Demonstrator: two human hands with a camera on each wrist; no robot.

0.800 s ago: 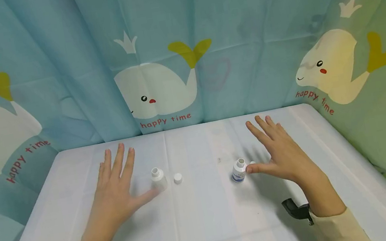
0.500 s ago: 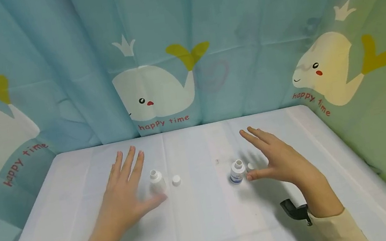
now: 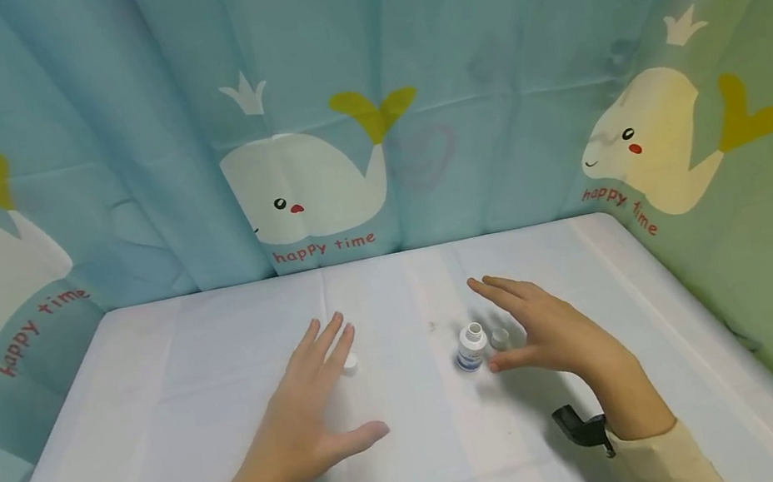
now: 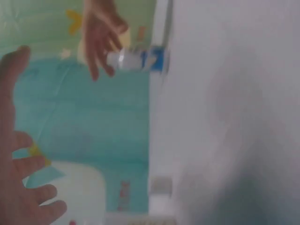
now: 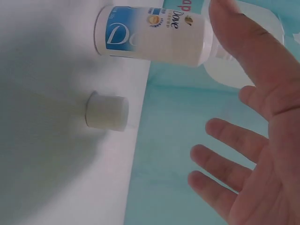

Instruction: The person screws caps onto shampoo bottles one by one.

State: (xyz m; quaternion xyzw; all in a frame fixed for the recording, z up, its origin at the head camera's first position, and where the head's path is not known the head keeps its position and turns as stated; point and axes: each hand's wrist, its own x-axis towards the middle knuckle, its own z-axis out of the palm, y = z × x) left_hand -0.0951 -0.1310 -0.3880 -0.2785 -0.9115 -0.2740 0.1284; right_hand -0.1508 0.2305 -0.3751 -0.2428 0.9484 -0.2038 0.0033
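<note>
My left hand (image 3: 309, 422) hovers over the left-middle of the table, fingers spread and thumb out, holding nothing. Just beyond its fingertips a white cap (image 3: 350, 365) sits on the table. The plain white bottle seen earlier is hidden behind this hand in the head view. To the right, an uncapped white bottle with a blue Dove label (image 5: 159, 37) stands upright on the table. My right hand (image 3: 553, 333) is beside it with fingers apart, its thumb near the bottle's neck and nothing in its grasp. A second white cap (image 5: 108, 112) stands between that bottle and the right palm.
A white cloth covers the table (image 3: 423, 471). Behind it hangs a blue-green curtain (image 3: 481, 167) printed with whales, reaching down to the far edge. A black wrist mount (image 3: 581, 425) sits below the right hand.
My left hand has moved right and nearer to me, now covering the plain bottle in the head view. The right hand has shifted slightly left, its fingers drawn a little closer to the thumb.
</note>
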